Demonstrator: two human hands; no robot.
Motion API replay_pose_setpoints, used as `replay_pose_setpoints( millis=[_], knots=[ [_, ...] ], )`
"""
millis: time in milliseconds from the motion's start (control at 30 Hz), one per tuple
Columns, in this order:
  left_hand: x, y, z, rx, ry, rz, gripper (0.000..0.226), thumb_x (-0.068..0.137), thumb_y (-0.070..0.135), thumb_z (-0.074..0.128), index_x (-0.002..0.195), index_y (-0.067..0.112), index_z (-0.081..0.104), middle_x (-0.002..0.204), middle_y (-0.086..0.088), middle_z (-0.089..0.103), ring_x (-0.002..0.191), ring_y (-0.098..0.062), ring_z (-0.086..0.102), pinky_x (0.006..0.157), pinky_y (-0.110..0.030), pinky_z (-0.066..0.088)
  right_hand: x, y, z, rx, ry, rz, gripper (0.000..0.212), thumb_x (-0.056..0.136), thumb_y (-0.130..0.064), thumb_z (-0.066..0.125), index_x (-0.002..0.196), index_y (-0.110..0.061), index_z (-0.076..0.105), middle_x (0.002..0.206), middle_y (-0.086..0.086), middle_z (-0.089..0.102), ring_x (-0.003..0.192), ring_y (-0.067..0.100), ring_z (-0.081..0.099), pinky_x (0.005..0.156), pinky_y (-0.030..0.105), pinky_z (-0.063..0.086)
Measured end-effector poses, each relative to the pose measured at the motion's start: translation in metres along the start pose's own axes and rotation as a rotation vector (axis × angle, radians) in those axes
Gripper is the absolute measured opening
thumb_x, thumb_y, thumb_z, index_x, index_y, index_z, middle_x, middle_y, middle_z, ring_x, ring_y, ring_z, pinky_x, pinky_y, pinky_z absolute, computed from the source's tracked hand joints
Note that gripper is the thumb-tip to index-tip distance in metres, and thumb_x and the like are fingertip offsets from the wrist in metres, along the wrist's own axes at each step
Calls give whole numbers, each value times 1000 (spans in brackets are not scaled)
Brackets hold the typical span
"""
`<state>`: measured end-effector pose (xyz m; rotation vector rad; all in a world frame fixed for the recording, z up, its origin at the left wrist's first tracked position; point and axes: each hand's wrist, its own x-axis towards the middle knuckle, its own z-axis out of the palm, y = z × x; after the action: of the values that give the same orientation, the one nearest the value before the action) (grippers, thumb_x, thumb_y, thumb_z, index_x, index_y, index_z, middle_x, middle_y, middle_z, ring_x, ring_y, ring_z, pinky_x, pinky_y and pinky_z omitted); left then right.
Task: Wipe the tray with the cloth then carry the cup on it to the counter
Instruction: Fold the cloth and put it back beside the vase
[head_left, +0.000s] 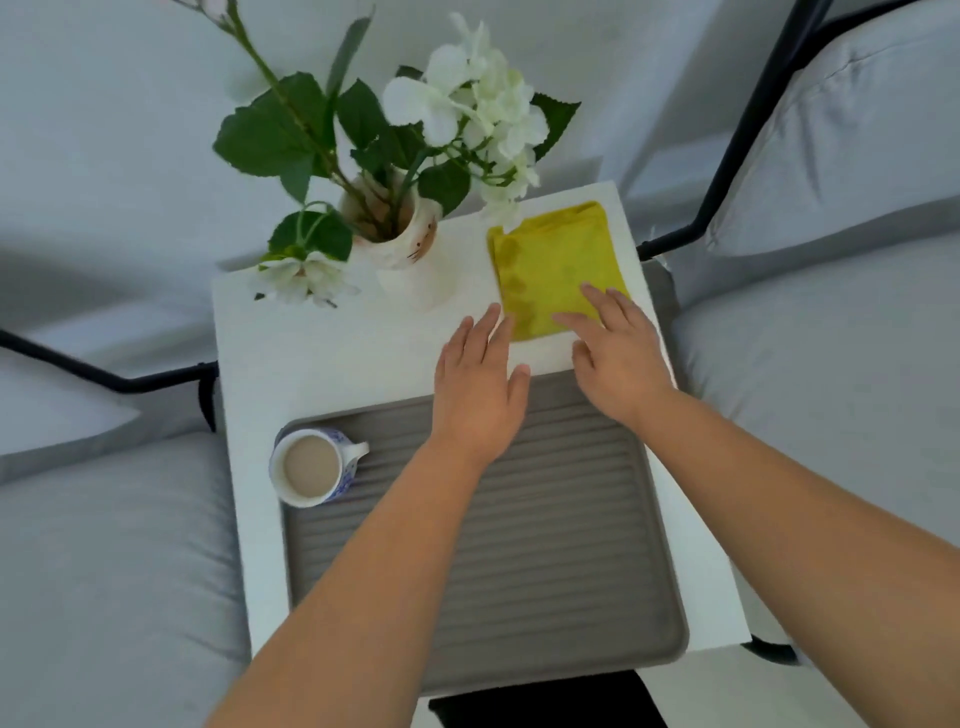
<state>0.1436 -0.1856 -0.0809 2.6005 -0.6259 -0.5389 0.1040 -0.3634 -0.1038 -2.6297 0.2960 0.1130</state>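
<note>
A folded yellow cloth (556, 260) lies flat at the far right of a small white table (332, 353). My right hand (618, 353) rests with its fingertips on the cloth's near edge, fingers spread. Just left of the cloth's near corner, my left hand (480, 384) hovers flat and open, holding nothing. A grey ribbed tray (519, 561) covers the near part of the table, beneath both forearms. On the tray's far left corner stands a blue-and-white cup (311, 467) filled with milky tea, its handle pointing right.
A white vase (410, 254) of white flowers and green leaves stands at the back of the table, left of the cloth. Grey cushioned seats (831, 364) with black metal frames flank the table on both sides.
</note>
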Motion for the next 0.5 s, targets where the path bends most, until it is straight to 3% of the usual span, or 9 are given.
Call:
replay_pose_setpoints(
  millis=[67, 167, 267, 400, 500],
  knots=[
    [-36, -14, -7, -13, 57, 4, 55, 92, 31, 45, 145, 16, 42, 155, -7, 34, 142, -33, 28, 117, -45, 21, -21, -16, 6, 58, 9, -12, 40, 80, -19, 42, 107, -22, 72, 136, 14, 53, 126, 41, 44, 100, 49, 38],
    [-88, -43, -21, -8, 134, -34, 50, 87, 25, 54, 136, 14, 52, 146, -9, 45, 135, -30, 39, 114, -43, 26, -43, -50, 20, 162, -34, -14, 36, 76, -17, 46, 97, -23, 74, 121, 10, 63, 112, 36, 54, 92, 45, 46],
    [-136, -72, -35, -56, 186, -123, 51, 86, 27, 55, 136, 17, 51, 146, -5, 43, 132, -25, 40, 111, -38, 29, -52, -87, 36, 306, -182, -5, 35, 83, -17, 45, 105, -24, 71, 112, 5, 65, 105, 29, 55, 93, 38, 44],
    [-175, -114, -43, -50, 308, -252, 59, 84, 26, 62, 139, 13, 46, 148, -8, 41, 135, -24, 36, 113, -39, 28, -47, -133, 59, 482, -407, 35, 34, 94, -15, 45, 123, -25, 61, 122, 2, 60, 112, 18, 55, 98, 27, 40],
    [-184, -137, -43, -124, 331, -414, 73, 85, 25, 70, 146, 12, 34, 152, -7, 33, 142, -22, 26, 117, -38, 23, -39, -165, 71, 603, -472, 128, 34, 97, -20, 42, 128, -25, 56, 123, 1, 59, 98, 11, 58, 84, 23, 43]
  ],
)
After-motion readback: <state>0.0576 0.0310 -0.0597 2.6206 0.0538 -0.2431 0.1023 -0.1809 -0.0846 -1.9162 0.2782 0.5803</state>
